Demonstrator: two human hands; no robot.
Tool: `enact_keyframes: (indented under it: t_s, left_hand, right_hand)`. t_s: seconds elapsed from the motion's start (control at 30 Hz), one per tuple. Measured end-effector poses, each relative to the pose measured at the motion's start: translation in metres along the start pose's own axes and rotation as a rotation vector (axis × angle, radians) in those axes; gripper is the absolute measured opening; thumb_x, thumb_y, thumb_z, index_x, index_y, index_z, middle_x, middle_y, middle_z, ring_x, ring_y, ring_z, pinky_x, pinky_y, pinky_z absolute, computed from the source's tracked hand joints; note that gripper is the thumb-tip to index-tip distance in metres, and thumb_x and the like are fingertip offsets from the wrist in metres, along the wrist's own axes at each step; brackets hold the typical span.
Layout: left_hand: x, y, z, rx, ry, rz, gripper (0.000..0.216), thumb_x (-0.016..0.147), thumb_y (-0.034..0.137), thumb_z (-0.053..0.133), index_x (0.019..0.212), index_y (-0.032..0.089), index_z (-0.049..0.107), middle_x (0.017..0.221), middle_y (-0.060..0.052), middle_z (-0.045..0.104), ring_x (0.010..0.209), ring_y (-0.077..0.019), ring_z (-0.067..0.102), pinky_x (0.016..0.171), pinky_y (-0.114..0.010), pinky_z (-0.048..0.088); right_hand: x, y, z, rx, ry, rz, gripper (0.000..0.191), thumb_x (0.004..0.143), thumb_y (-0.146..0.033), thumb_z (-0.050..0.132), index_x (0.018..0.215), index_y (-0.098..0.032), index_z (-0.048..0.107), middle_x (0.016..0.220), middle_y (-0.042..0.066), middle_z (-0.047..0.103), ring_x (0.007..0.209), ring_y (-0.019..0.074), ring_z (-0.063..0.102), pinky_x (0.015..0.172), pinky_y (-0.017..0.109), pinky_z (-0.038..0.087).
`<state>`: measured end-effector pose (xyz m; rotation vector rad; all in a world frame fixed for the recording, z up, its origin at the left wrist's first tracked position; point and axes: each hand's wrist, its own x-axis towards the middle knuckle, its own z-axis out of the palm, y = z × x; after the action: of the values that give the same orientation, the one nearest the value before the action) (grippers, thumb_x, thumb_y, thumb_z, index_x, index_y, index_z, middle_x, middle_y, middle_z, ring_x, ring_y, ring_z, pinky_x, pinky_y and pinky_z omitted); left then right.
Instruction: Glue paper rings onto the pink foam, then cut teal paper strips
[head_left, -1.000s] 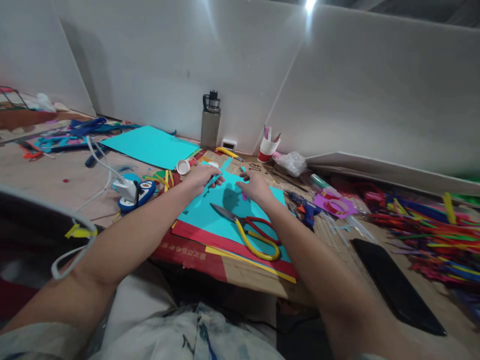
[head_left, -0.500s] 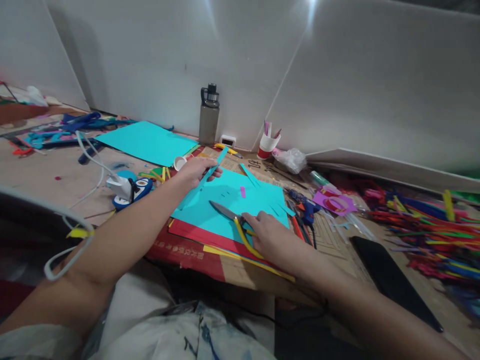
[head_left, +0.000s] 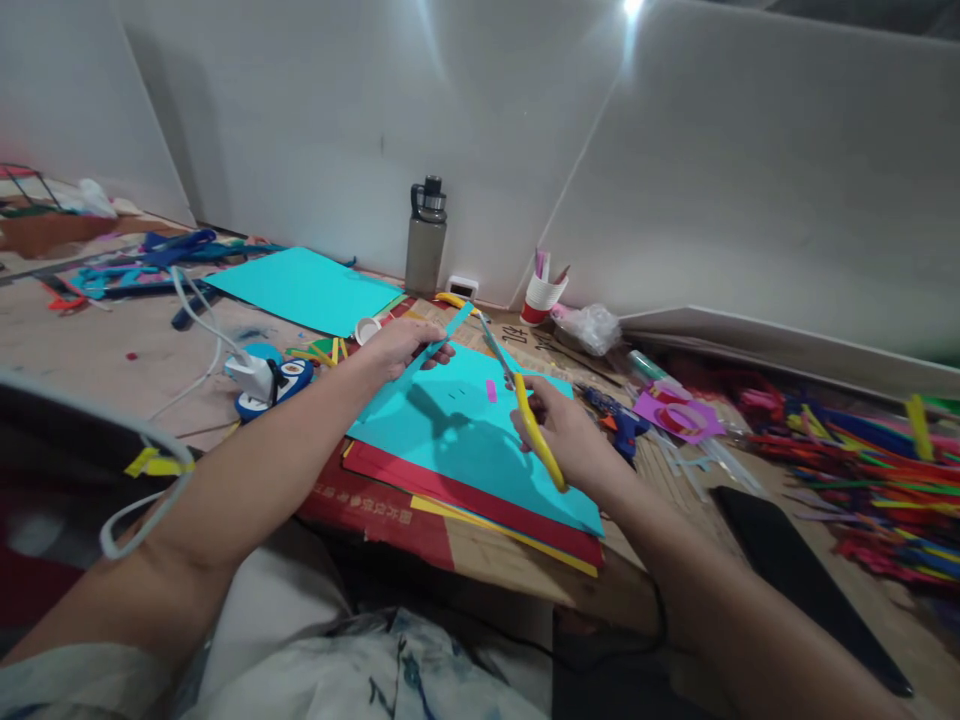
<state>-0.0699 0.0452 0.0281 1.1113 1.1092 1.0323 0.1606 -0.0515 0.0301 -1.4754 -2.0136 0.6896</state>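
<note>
My left hand is closed on a narrow turquoise paper strip, whose upper end sticks out past the fingers. In my right hand are scissors with yellow handles, their blades raised and pointing up and left, a little apart from the strip. Below both hands lies a turquoise sheet with a small pink piece on it. Red paper and yellow paper show from under its front edge.
Behind stand a grey bottle and a paper cup with pens. Another turquoise sheet lies left, near a blue power strip. To the right are a glue gun, a black phone and many coloured pipe cleaners.
My right hand has lifted the scissors off the sheet and turned the blades upward, toward the strip. My left hand still holds the strip in nearly the same spot.
</note>
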Motion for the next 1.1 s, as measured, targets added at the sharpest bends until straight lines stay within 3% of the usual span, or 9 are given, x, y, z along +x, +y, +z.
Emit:
enact_keyframes:
  t_s: [0.13,0.3,0.5,0.83,1.1]
  left_hand:
    - [0.002,-0.003,-0.001,0.001,-0.041,-0.023,0.016,0.080,0.017,0.057,0.068,0.009,0.064,0.074,-0.013,0.069,0.057,-0.0121,0.061,0.043,-0.020,0.041]
    - [0.000,-0.005,0.004,0.013,-0.092,-0.071,0.012,0.078,0.017,0.061,0.071,0.008,0.063,0.068,-0.011,0.067,0.053,-0.0109,0.059,0.043,-0.019,0.042]
    - [-0.006,-0.002,0.009,0.070,-0.146,-0.111,0.014,0.078,0.015,0.060,0.066,0.008,0.061,0.060,-0.009,0.064,0.051,-0.0100,0.057,0.040,-0.017,0.038]
    - [-0.007,-0.001,0.010,0.085,-0.066,-0.214,0.020,0.083,0.008,0.053,0.065,0.006,0.062,0.059,-0.008,0.064,0.051,-0.0106,0.059,0.042,-0.018,0.042]
    - [-0.004,-0.006,0.009,0.094,-0.057,-0.207,0.022,0.082,0.009,0.055,0.062,0.007,0.062,0.056,-0.008,0.064,0.049,-0.0103,0.057,0.044,-0.020,0.044]
  right_hand:
    - [0.009,0.010,0.008,0.037,-0.048,0.082,0.026,0.080,-0.039,0.054,0.100,-0.022,0.061,0.062,-0.002,0.057,0.046,0.0128,0.052,0.042,0.024,0.040]
    - [0.012,0.008,0.010,0.142,-0.175,0.193,0.032,0.081,-0.045,0.054,0.104,-0.024,0.062,0.061,-0.003,0.055,0.040,0.0115,0.053,0.033,0.022,0.042]
    - [0.011,0.002,0.011,0.155,-0.231,0.231,0.034,0.084,-0.044,0.051,0.108,-0.022,0.061,0.059,-0.004,0.052,0.037,0.0099,0.051,0.029,0.020,0.041]
    - [0.012,0.003,0.013,0.134,-0.271,0.249,0.030,0.085,-0.044,0.048,0.101,-0.022,0.062,0.056,-0.004,0.049,0.038,0.0093,0.049,0.030,0.019,0.041]
    - [0.014,0.006,0.015,0.100,-0.281,0.218,0.028,0.085,-0.043,0.048,0.095,-0.021,0.062,0.057,-0.003,0.051,0.040,0.0103,0.051,0.030,0.018,0.040]
